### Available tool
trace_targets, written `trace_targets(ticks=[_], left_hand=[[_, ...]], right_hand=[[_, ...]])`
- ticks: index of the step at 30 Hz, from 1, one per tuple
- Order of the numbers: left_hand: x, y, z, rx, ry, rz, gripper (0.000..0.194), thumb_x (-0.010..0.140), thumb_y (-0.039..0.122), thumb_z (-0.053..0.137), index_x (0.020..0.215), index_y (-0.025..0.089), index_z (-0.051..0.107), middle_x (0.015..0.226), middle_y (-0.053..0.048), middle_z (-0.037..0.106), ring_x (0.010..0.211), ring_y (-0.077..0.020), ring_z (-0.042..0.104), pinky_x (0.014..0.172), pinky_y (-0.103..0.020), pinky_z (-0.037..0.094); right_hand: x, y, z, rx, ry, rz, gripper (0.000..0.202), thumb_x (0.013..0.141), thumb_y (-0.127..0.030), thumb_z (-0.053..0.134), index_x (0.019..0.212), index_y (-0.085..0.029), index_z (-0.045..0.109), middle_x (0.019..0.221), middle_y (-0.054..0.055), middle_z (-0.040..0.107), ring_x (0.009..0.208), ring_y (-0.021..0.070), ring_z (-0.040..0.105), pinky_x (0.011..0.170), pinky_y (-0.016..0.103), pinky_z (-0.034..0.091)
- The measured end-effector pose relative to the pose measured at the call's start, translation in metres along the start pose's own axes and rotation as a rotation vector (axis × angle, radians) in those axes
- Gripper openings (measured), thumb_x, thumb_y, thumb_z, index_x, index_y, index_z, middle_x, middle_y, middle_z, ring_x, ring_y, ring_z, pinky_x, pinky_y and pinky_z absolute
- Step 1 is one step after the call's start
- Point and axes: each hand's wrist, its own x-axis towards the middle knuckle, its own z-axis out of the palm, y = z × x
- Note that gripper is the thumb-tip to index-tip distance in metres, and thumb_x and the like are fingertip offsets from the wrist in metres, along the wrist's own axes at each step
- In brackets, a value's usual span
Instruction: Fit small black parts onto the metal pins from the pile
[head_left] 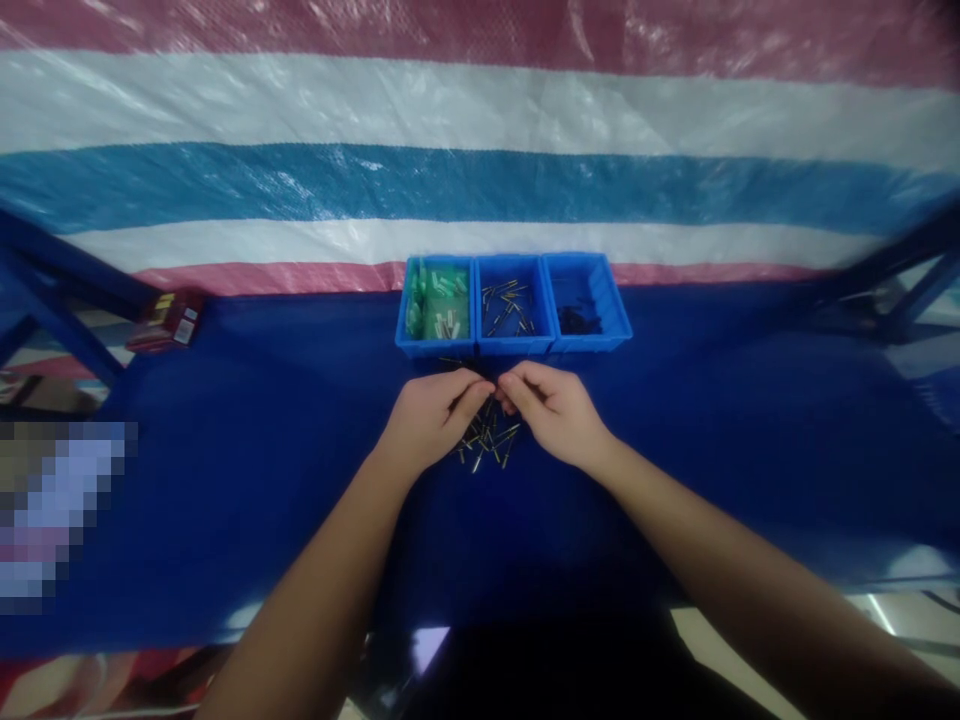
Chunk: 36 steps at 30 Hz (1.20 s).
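My left hand (pixel 439 412) and my right hand (pixel 555 408) meet fingertip to fingertip over the blue table, each with thumb and forefinger pinched together. Whatever lies between the fingertips is too small to make out. Just below and behind them is a loose pile of thin dark and brass-coloured metal pieces (pixel 487 440), partly covered by the hands. Beyond the hands stand three blue bins side by side. The left bin (pixel 436 348) holds small pale pieces and green plastic, the middle bin (pixel 514 346) thin metal pieces, and the right bin (pixel 600 342) small dark parts.
A dark red box (pixel 166 320) sits at the table's back left, near a blue metal frame post (pixel 60 290). A striped plastic sheet (pixel 480 185) hangs behind the blue table (pixel 285 440). Another frame post (pixel 892 260) rises at the right. A blurred patch covers the left edge.
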Motion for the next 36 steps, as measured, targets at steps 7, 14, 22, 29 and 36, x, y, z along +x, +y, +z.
trace_targets(ticks=[7,14,22,29,36], left_hand=[[0.000,0.000,-0.001,0.003,-0.006,-0.038,0.030,0.102,0.032,0.046,0.091,0.018,0.069,0.075,0.000,0.070,0.065,-0.0114,0.064,0.063,-0.023,0.044],[0.001,0.002,-0.001,0.029,-0.010,-0.057,0.030,0.102,0.032,0.045,0.090,0.018,0.069,0.067,0.002,0.066,0.061,-0.0107,0.061,0.061,-0.024,0.042],[0.000,0.001,-0.001,0.043,-0.012,-0.062,0.030,0.102,0.032,0.045,0.092,0.019,0.069,0.070,0.003,0.067,0.063,-0.0111,0.062,0.063,-0.024,0.043],[0.001,0.001,-0.001,0.038,-0.009,-0.060,0.029,0.102,0.031,0.045,0.091,0.019,0.069,0.070,0.003,0.067,0.062,-0.0103,0.061,0.062,-0.024,0.042],[0.001,0.001,-0.001,0.042,-0.007,-0.061,0.030,0.102,0.033,0.045,0.091,0.019,0.070,0.074,0.000,0.071,0.064,-0.0119,0.063,0.063,-0.025,0.044]], right_hand=[[0.004,0.006,0.003,0.228,0.162,0.199,0.039,0.094,-0.050,0.059,0.073,-0.018,0.063,0.058,-0.003,0.058,0.045,0.0075,0.054,0.044,0.020,0.041],[0.014,0.014,-0.005,0.386,0.446,0.392,0.037,0.089,-0.053,0.064,0.076,-0.019,0.063,0.055,-0.004,0.057,0.037,0.0072,0.051,0.028,0.018,0.029],[0.016,0.011,-0.010,0.500,0.594,0.432,0.033,0.089,-0.050,0.064,0.078,-0.019,0.062,0.056,-0.004,0.056,0.038,0.0067,0.050,0.028,0.019,0.029],[0.016,0.012,-0.010,0.498,0.620,0.395,0.029,0.090,-0.048,0.063,0.094,-0.019,0.065,0.063,-0.003,0.061,0.040,0.0073,0.052,0.030,0.019,0.031],[0.011,0.014,-0.005,0.122,0.318,0.207,0.017,0.090,-0.035,0.063,0.091,-0.019,0.068,0.074,0.001,0.069,0.057,0.0109,0.061,0.052,0.024,0.049]])
